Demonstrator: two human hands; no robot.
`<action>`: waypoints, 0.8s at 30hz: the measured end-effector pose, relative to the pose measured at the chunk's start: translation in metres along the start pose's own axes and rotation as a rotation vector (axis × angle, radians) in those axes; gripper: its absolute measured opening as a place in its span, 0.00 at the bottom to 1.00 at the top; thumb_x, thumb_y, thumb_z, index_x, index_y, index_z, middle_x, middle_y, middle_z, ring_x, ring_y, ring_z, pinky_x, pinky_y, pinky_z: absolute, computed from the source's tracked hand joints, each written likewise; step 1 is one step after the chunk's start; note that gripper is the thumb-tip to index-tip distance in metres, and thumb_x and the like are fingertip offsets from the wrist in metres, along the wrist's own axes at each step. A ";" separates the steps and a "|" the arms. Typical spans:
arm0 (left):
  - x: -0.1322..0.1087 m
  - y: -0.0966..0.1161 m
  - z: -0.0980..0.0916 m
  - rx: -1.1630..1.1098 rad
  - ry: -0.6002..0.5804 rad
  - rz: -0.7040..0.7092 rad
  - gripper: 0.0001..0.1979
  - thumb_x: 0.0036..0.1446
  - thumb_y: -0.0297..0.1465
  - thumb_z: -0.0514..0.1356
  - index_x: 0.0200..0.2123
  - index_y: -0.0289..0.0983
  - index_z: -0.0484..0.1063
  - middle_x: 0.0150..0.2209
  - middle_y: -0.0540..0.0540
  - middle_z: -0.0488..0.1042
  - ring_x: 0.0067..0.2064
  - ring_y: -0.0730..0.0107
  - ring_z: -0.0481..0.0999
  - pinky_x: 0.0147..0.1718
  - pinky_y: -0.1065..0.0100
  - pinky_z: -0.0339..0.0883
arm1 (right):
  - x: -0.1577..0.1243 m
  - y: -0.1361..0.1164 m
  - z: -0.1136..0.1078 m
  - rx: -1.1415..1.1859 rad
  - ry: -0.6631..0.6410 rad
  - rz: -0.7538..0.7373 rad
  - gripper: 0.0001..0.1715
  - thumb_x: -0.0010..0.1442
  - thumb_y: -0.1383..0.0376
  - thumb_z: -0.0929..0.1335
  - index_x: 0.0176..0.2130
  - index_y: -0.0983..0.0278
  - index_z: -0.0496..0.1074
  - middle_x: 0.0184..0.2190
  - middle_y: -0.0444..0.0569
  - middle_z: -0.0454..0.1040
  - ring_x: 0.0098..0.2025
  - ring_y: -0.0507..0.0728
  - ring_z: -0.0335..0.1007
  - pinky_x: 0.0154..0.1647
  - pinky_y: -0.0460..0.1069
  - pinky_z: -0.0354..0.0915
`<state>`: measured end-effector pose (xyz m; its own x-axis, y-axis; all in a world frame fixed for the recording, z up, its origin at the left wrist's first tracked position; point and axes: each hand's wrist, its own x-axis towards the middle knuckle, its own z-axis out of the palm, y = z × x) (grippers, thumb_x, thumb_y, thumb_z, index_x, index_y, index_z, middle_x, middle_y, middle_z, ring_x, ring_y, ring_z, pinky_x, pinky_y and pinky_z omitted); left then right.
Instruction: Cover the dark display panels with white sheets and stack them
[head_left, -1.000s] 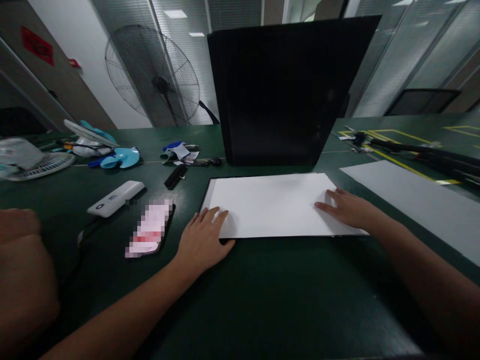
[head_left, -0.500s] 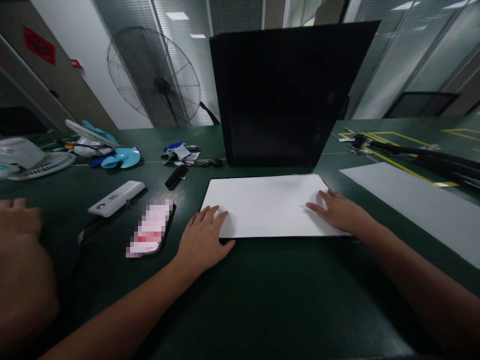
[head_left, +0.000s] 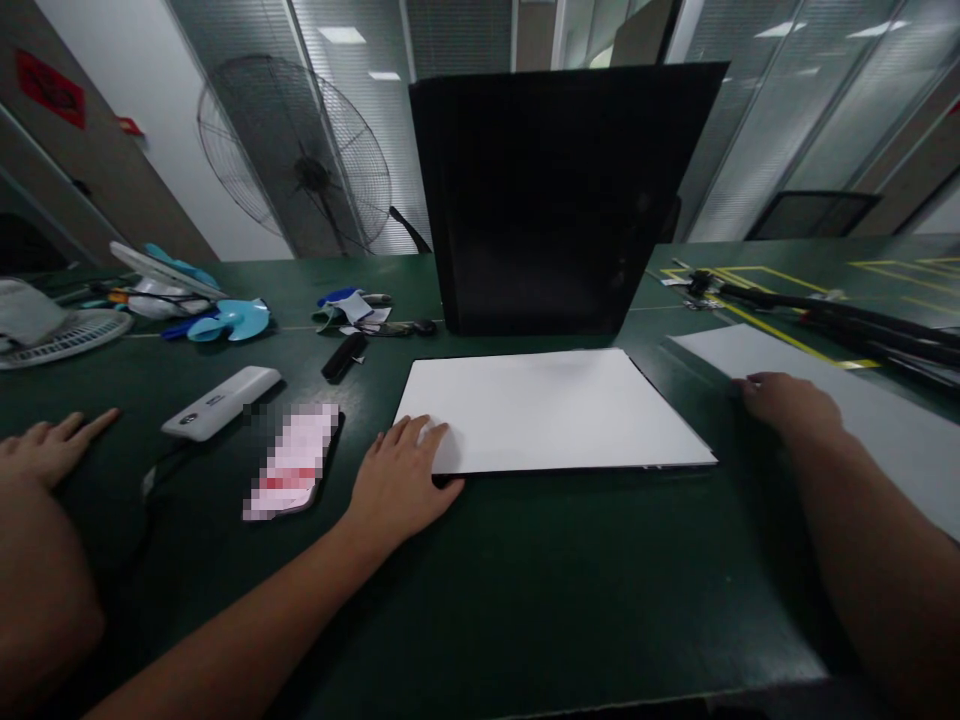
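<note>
A white sheet of paper point(head_left: 540, 405) lies flat in front of me, with a thin dark edge showing under its sides. My left hand point(head_left: 401, 465) rests on its near left corner, fingers spread over the top and thumb by the front edge. Off to the right, a second white sheet point(head_left: 847, 400) lies at an angle on the table. My right hand point(head_left: 791, 405) is at that sheet's left edge, its fingers curled together around the edge; the fingertips are partly hidden.
A tall black panel point(head_left: 555, 200) stands behind the paper. On the green table point(head_left: 570, 580) lie a phone point(head_left: 296, 460), a white power bank point(head_left: 223, 402), a small black object point(head_left: 343, 357) and blue fan blades point(head_left: 232, 320). Another person's hand point(head_left: 52, 445) lies at far left. Black rods point(head_left: 847, 320) lie back right.
My right hand has left the near sheet's right side and moved right to the second sheet. My left hand has stayed put. The other person's hand at far left has stretched out its fingers.
</note>
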<state>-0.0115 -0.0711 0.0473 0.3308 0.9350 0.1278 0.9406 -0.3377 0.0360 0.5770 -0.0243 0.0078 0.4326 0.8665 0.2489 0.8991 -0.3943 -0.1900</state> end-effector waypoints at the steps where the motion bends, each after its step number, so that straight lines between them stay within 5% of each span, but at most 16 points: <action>1: 0.000 0.000 0.000 0.002 0.002 0.001 0.34 0.56 0.47 0.60 0.64 0.41 0.66 0.66 0.38 0.65 0.66 0.42 0.63 0.62 0.42 0.62 | -0.001 -0.004 -0.002 -0.023 0.013 0.060 0.37 0.60 0.42 0.57 0.50 0.63 0.78 0.41 0.71 0.76 0.48 0.83 0.72 0.37 0.76 0.67; 4: -0.001 0.000 -0.002 0.008 -0.008 -0.002 0.35 0.56 0.47 0.60 0.65 0.42 0.65 0.67 0.39 0.64 0.67 0.43 0.63 0.62 0.42 0.61 | -0.008 -0.024 -0.019 -0.092 0.047 0.202 0.35 0.62 0.46 0.56 0.50 0.63 0.78 0.45 0.70 0.75 0.51 0.81 0.72 0.39 0.73 0.69; 7: -0.001 0.001 -0.003 0.008 -0.031 -0.021 0.35 0.56 0.48 0.60 0.65 0.42 0.63 0.68 0.39 0.63 0.68 0.42 0.62 0.63 0.42 0.59 | -0.025 -0.061 -0.044 -0.129 0.120 0.138 0.35 0.63 0.47 0.56 0.51 0.63 0.77 0.45 0.70 0.75 0.50 0.82 0.72 0.39 0.73 0.68; 10: -0.002 0.002 -0.004 -0.026 -0.014 -0.052 0.46 0.54 0.47 0.63 0.71 0.41 0.50 0.71 0.36 0.57 0.69 0.41 0.60 0.63 0.42 0.59 | -0.059 -0.121 -0.064 -0.168 0.207 0.016 0.34 0.65 0.46 0.55 0.51 0.62 0.76 0.41 0.68 0.76 0.46 0.81 0.74 0.36 0.72 0.68; 13: -0.003 0.002 -0.002 -0.077 0.048 -0.067 0.59 0.51 0.45 0.65 0.74 0.39 0.30 0.74 0.32 0.45 0.71 0.38 0.55 0.63 0.42 0.60 | -0.105 -0.184 -0.068 -0.212 0.173 -0.254 0.29 0.69 0.52 0.54 0.47 0.63 0.77 0.35 0.64 0.78 0.35 0.72 0.77 0.30 0.64 0.68; 16: -0.004 0.001 0.001 -0.100 0.120 -0.055 0.64 0.50 0.44 0.67 0.73 0.40 0.23 0.76 0.33 0.34 0.73 0.35 0.49 0.64 0.41 0.59 | -0.145 -0.227 -0.058 -0.181 0.098 -0.621 0.19 0.69 0.59 0.59 0.45 0.61 0.77 0.39 0.56 0.80 0.34 0.63 0.77 0.29 0.55 0.69; 20: -0.004 0.001 0.002 -0.095 0.160 -0.050 0.65 0.49 0.42 0.69 0.73 0.44 0.22 0.76 0.36 0.24 0.73 0.31 0.44 0.61 0.40 0.63 | -0.170 -0.248 -0.038 -0.080 0.064 -1.077 0.14 0.66 0.68 0.65 0.48 0.63 0.78 0.46 0.54 0.81 0.40 0.61 0.79 0.34 0.54 0.74; 24: -0.003 0.003 -0.001 -0.083 0.136 -0.045 0.61 0.48 0.42 0.70 0.74 0.44 0.32 0.76 0.36 0.29 0.73 0.34 0.45 0.60 0.40 0.66 | -0.173 -0.252 -0.030 0.059 0.055 -1.223 0.16 0.68 0.67 0.65 0.51 0.64 0.78 0.48 0.53 0.80 0.45 0.62 0.79 0.40 0.57 0.76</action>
<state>-0.0099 -0.0751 0.0484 0.2700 0.9279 0.2572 0.9426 -0.3092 0.1259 0.2776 -0.0841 0.0412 -0.6912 0.6411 0.3335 0.7110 0.6860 0.1547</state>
